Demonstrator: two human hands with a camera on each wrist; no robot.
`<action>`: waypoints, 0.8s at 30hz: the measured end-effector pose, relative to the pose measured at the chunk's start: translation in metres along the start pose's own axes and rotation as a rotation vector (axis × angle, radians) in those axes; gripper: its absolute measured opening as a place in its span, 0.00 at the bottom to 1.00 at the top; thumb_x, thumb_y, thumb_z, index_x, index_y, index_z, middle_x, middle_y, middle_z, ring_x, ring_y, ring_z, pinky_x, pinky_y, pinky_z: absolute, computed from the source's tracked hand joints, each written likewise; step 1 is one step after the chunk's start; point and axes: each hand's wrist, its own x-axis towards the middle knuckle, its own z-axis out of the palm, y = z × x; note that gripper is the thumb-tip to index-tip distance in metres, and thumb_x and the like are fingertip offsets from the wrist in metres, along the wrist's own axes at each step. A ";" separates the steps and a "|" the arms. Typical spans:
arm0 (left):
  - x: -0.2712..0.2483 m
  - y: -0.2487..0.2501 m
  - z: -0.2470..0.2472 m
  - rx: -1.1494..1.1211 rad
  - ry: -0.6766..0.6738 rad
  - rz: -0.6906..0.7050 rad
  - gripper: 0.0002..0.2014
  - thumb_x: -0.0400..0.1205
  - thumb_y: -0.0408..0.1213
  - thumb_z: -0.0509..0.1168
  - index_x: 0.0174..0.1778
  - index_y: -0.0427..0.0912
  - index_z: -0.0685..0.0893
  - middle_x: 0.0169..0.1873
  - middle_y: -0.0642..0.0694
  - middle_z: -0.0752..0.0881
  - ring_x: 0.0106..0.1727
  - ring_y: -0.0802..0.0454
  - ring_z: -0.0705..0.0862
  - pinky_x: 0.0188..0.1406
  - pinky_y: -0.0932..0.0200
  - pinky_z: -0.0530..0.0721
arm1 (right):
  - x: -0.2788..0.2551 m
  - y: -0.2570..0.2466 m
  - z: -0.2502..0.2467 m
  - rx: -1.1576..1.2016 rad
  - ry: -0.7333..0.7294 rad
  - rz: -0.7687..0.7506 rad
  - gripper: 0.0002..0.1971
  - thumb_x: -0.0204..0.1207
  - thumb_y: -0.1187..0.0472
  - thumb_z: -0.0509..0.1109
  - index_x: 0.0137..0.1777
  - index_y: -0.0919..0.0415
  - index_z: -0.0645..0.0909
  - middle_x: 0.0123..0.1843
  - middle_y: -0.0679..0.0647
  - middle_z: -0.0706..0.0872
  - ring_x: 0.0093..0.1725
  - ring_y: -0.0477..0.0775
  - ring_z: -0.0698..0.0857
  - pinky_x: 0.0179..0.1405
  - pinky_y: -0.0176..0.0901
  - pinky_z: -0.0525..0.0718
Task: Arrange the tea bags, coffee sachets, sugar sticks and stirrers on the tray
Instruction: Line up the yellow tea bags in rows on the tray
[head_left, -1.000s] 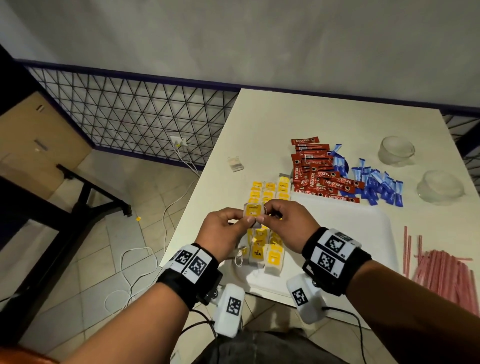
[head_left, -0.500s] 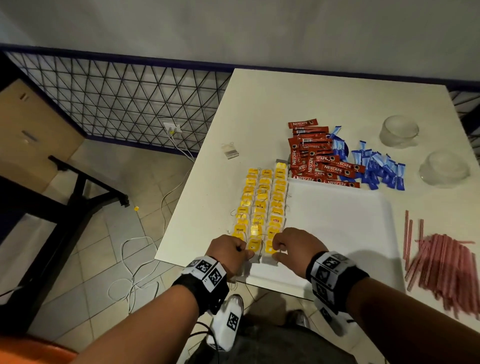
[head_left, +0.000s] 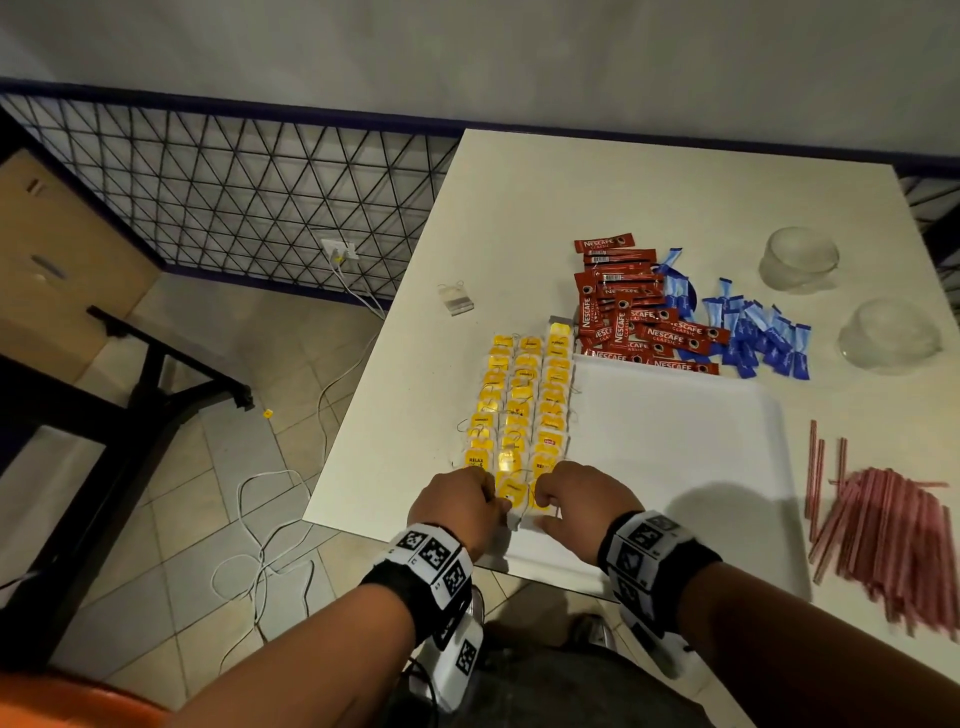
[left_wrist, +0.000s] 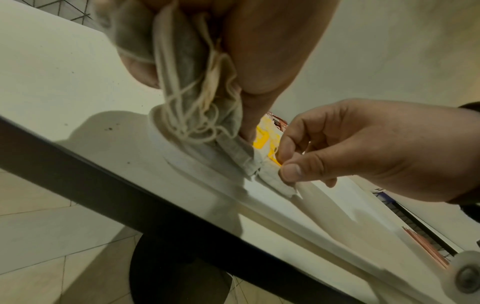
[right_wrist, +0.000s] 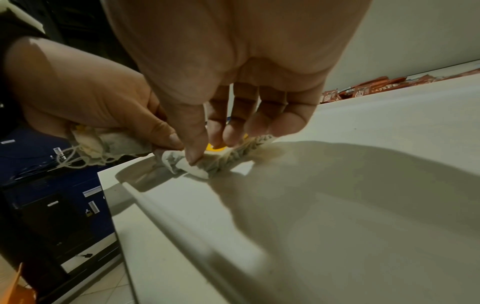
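Tea bags (head_left: 524, 410) with yellow tags lie in three columns along the left side of the white tray (head_left: 675, 441). Both hands are at the near end of those columns. My left hand (head_left: 491, 500) grips a bunch of tea bags (left_wrist: 187, 72) with loose strings in its curled fingers. My right hand (head_left: 543, 501) pinches a tea bag (right_wrist: 197, 164) between thumb and fingertips, low on the tray by its near rim. Red coffee sachets (head_left: 634, 322) and blue sugar sticks (head_left: 753, 332) are piled beyond the tray. Pink stirrers (head_left: 893, 530) lie in a heap to the right.
A lone tea bag (head_left: 456, 299) lies on the white table (head_left: 571, 197) to the far left. Two clear glass bowls (head_left: 797, 260) (head_left: 885, 335) sit upside down at the back right. The table's near edge runs just under my wrists; cables trail over the floor on the left.
Both hands came down from holding a tea bag above the tray to the near end of the columns. Over the last half second they have hardly moved.
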 end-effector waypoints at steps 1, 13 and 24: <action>0.000 0.001 0.000 0.007 -0.001 0.000 0.13 0.79 0.47 0.68 0.31 0.51 0.74 0.38 0.50 0.85 0.43 0.47 0.84 0.44 0.55 0.83 | 0.000 0.000 0.001 0.000 -0.003 0.001 0.09 0.78 0.45 0.66 0.53 0.47 0.77 0.54 0.47 0.76 0.53 0.54 0.80 0.50 0.47 0.80; -0.004 0.012 -0.003 0.130 -0.038 0.135 0.06 0.78 0.48 0.66 0.45 0.51 0.78 0.44 0.49 0.86 0.47 0.45 0.84 0.46 0.55 0.82 | 0.005 0.001 0.001 -0.015 -0.016 -0.007 0.12 0.77 0.43 0.67 0.54 0.48 0.76 0.55 0.48 0.76 0.54 0.54 0.79 0.52 0.47 0.80; 0.007 -0.008 -0.035 0.089 0.005 0.163 0.11 0.74 0.48 0.71 0.50 0.53 0.82 0.46 0.51 0.88 0.47 0.47 0.85 0.48 0.55 0.84 | 0.004 0.001 -0.002 -0.018 -0.032 -0.021 0.10 0.78 0.50 0.67 0.56 0.49 0.76 0.58 0.49 0.76 0.57 0.55 0.79 0.53 0.46 0.79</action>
